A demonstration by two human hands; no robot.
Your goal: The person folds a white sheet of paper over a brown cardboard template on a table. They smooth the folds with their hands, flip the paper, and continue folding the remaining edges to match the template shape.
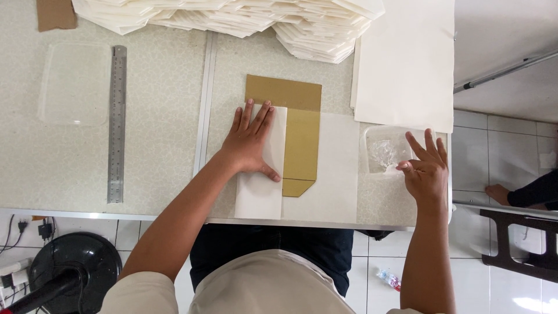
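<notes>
Flat left hand (251, 142) presses white paper (263, 174); right hand (427, 168) open, fingertips in clear tub (383, 152)

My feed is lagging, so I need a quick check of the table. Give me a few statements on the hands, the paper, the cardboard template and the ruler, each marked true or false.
1. The left hand presses flat on a folded white paper flap. True.
2. The brown cardboard template lies wholly uncovered. False: the folded flap covers its left part.
3. The right hand holds the metal ruler. False: the ruler lies alone far left; the right hand's fingers are at a clear plastic tub.
4. A stack of folded white paper pieces sits at the table's far edge. True.
5. A clear plastic lid lies left of the ruler. True.
</notes>
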